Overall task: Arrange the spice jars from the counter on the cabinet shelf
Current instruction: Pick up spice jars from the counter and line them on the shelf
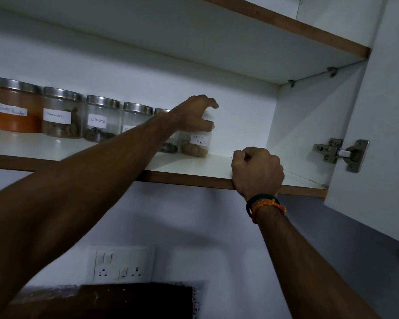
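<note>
From my remote station I observe the cabinet shelf (194, 165) from below, with a row of clear, steel-lidded spice jars standing along it. From the left: a jar of orange powder (17, 107) with an illegible label, the Cinnamon jar (61, 113), the Cloves jar (101, 120), then two further jars largely hidden behind the left forearm. The Garam Masala jar (197, 143) stands upright at the right end of the row, on the shelf, touching or just beside its neighbour; I cannot tell which.

The left hand (191, 113) is reached across onto the top of the Garam Masala jar. Its fingers (209, 104) are curled down over the lid from above, and the thumb side lies against the lid's front edge. The lid is mostly covered by the hand; the jar body with its label shows clear beneath the fingers. I judge the hand to be grasping the lid, loosely closed around it.

The right hand (257, 171) is closed in a fist at the shelf's front edge, right of the jar and apart from it. I cannot tell whether it holds anything. A dark and orange wristband (264, 204) sits on that wrist.

The open cabinet door (378, 134) with its hinge (341, 154) stands to the right. A wall socket plate (123, 263) is below.
</note>
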The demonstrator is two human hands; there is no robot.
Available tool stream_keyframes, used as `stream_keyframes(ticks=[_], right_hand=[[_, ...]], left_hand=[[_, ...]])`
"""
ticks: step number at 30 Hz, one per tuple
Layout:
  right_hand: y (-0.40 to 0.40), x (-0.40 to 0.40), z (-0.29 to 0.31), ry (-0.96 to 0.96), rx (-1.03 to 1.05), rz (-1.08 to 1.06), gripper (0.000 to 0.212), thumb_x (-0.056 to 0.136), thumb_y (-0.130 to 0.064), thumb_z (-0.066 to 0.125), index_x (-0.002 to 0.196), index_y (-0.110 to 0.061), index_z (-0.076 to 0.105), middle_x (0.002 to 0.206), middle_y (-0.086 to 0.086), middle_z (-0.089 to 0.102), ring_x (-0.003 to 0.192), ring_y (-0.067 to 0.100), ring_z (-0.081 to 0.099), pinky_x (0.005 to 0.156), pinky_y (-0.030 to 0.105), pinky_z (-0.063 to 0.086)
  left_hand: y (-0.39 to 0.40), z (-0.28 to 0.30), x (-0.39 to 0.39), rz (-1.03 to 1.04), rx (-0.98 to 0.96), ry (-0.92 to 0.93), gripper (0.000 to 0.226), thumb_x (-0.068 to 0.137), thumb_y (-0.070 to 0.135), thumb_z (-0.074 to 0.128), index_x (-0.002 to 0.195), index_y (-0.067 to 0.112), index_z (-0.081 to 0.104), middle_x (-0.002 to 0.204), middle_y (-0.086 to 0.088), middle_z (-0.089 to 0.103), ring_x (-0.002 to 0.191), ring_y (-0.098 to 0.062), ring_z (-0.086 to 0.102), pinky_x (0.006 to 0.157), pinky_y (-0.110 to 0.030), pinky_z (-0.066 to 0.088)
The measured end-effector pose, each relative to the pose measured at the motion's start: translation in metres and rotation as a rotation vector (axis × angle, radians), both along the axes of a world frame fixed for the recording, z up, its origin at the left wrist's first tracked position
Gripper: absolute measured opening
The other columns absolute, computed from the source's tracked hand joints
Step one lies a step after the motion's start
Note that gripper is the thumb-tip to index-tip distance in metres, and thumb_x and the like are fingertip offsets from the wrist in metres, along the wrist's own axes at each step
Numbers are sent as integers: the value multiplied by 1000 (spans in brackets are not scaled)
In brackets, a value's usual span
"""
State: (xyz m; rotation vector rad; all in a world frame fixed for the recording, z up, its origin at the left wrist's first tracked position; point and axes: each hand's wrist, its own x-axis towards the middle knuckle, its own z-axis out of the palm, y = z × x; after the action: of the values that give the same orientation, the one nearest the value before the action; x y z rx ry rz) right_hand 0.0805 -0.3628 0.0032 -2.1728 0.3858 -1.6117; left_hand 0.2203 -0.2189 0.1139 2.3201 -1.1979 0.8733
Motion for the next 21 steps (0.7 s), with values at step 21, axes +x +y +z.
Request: stream_keyframes(ticks=[21], right_hand=[[28, -65, -35, 221, -236, 45, 33, 97, -28, 48, 114, -11, 71, 112, 14, 66, 108, 33, 50, 88, 39, 41]], left_hand=[[37, -100, -179, -119, -69, 91, 61, 94, 31, 65, 147, 7, 44, 144, -11, 52, 132, -24, 48, 108, -33, 37]])
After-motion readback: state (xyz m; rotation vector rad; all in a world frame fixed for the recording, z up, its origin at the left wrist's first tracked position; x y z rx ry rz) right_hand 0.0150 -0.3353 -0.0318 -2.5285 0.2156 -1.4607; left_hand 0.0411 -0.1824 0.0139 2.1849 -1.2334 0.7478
